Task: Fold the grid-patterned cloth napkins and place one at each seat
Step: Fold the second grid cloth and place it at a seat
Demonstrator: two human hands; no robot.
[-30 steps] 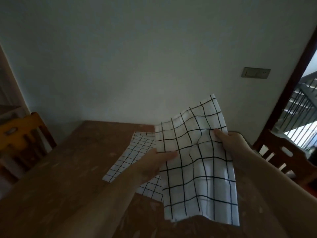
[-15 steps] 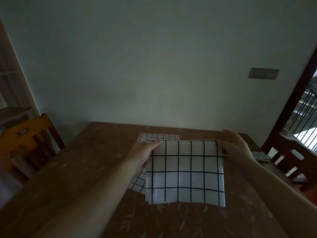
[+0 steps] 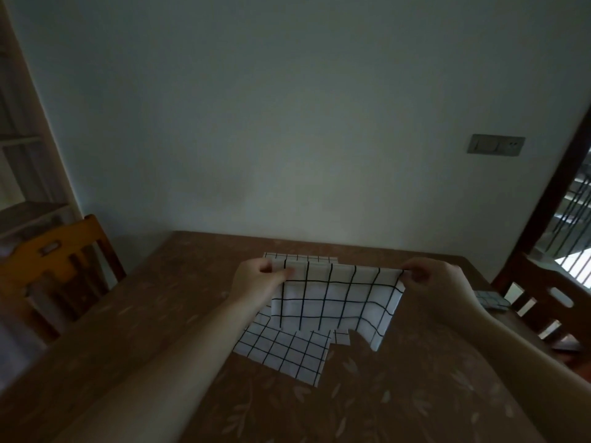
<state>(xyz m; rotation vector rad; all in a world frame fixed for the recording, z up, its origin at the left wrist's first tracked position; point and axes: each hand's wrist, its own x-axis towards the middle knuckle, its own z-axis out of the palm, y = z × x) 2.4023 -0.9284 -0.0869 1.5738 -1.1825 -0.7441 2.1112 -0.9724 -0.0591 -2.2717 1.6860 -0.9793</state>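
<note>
While each hand, left (image 3: 260, 280) and right (image 3: 430, 280), pinches 1 top corner, the napkin (image 3: 335, 303) hangs between them over the table (image 3: 160, 298), long axis left-right, equally near both.

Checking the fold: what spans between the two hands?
In the head view, the held napkin stretches from the left hand to the right hand, each pinching an upper corner.

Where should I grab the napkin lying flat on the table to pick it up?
Probably the flat napkin is easiest by its near corner, coming from your side. That corner lies bare on the table; the held napkin covers its far part.
</note>
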